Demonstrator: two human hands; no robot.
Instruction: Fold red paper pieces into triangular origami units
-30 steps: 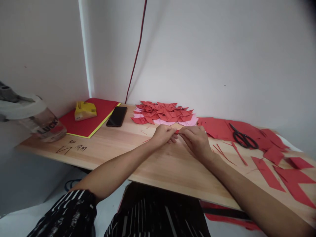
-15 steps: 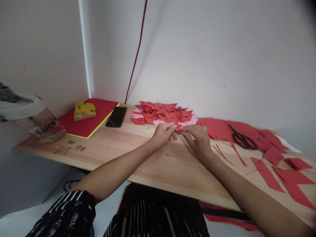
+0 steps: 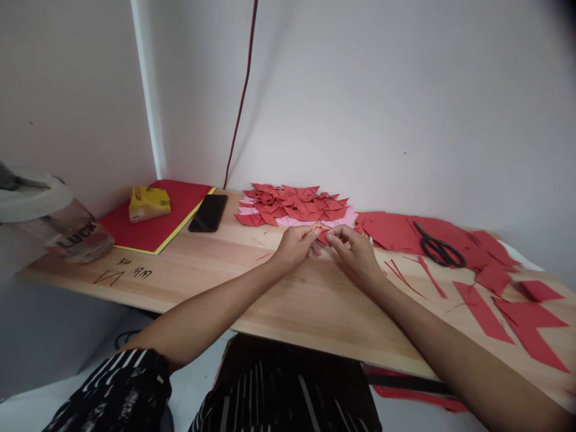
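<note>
A small piece of red paper (image 3: 323, 236) is pinched between my two hands, just above the wooden table. My left hand (image 3: 297, 245) grips its left side between thumb and fingers. At its right side, my right hand (image 3: 353, 245) has thumb and forefinger closed on the edge. Fingers cover much of the paper, so its folded shape is hard to make out. Right behind the hands lies a pile of folded red and pink paper pieces (image 3: 297, 204) with pointed tips.
Flat red paper sheets (image 3: 389, 231) lie along the wall, with black scissors (image 3: 438, 249) on them. Red offcuts (image 3: 483, 312) spread at right. At left are a phone (image 3: 208, 213), a red sheet stack (image 3: 171, 204), a yellow packet (image 3: 150, 203) and a clear bottle (image 3: 76, 231) on the table (image 3: 279, 306).
My right hand's fingers have come from loosely spread to a closed pinch on the paper's right side. My left hand keeps its grip. The view has shifted slightly.
</note>
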